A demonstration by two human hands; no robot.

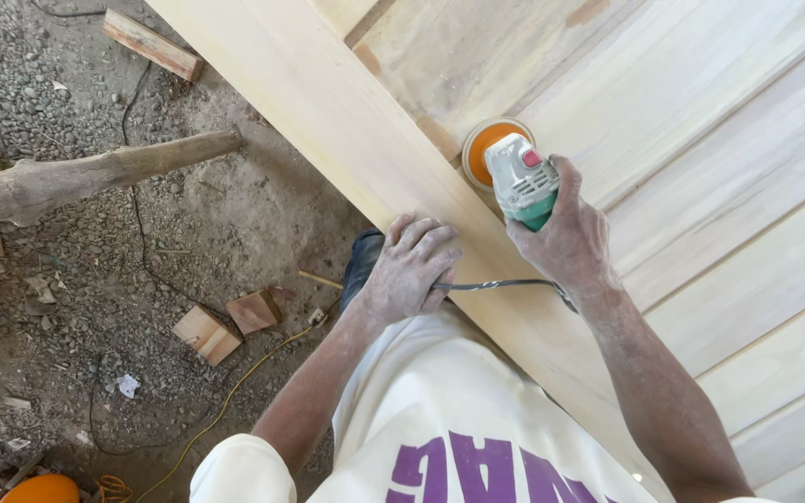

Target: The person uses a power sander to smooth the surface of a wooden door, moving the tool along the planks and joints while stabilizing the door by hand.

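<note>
My right hand (pixel 566 237) grips a green and grey angle grinder (pixel 524 186) whose orange sanding disc (pixel 488 140) lies against a pale wooden door panel (pixel 719 149). The tool sits in the groove beside the door's wide outer plank (pixel 347 121). My left hand (pixel 412 270) rests flat, fingers spread, on that plank's near edge. The grinder's dark cable (pixel 496 284) runs from under my right wrist toward my left hand. Both hands and forearms are dusted with wood powder.
Gravel and dirt ground (pixel 95 307) lies at the left, with a rough log (pixel 95 177), a short wooden batten (pixel 153 44), small wood offcuts (pixel 205 333), and black and yellow cables (pixel 235 391). An orange round object (pixel 41 489) shows at the bottom left corner.
</note>
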